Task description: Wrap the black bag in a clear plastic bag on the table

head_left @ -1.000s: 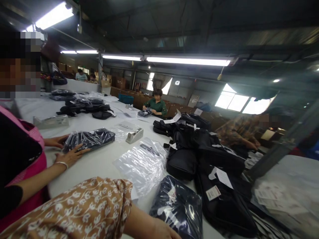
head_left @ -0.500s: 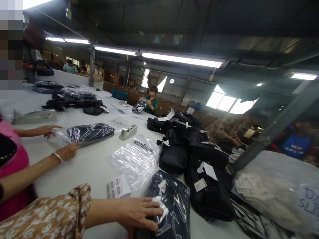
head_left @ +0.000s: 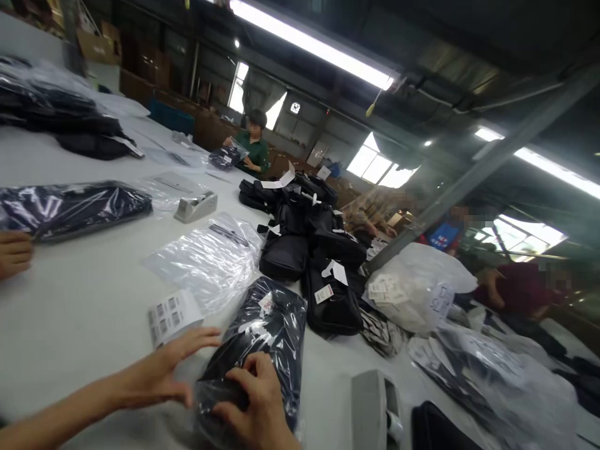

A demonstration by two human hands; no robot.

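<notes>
A black bag (head_left: 267,319) in a clear plastic sleeve lies on the white table in front of me, with a small white-and-red tag showing near its top. My right hand (head_left: 262,397) presses on its near end, fingers bent and gripping the clear plastic (head_left: 218,400) there. Just left of the package is my left hand (head_left: 180,369), thumb and fingers spread apart, holding nothing. Beyond that hand, a sheet of barcode labels (head_left: 171,315) rests on the table.
Flat clear bags (head_left: 210,256) and a tape dispenser (head_left: 195,206) lie ahead. Unwrapped black bags (head_left: 285,256) are piled to the right of them. Another tape dispenser (head_left: 375,409) stands near right. At left, a co-worker's hand (head_left: 14,253) is by a wrapped bag (head_left: 79,206).
The view has swung right. My left hand has come off the packaged bag and moved left of it. My right hand has come into view on its near end.
</notes>
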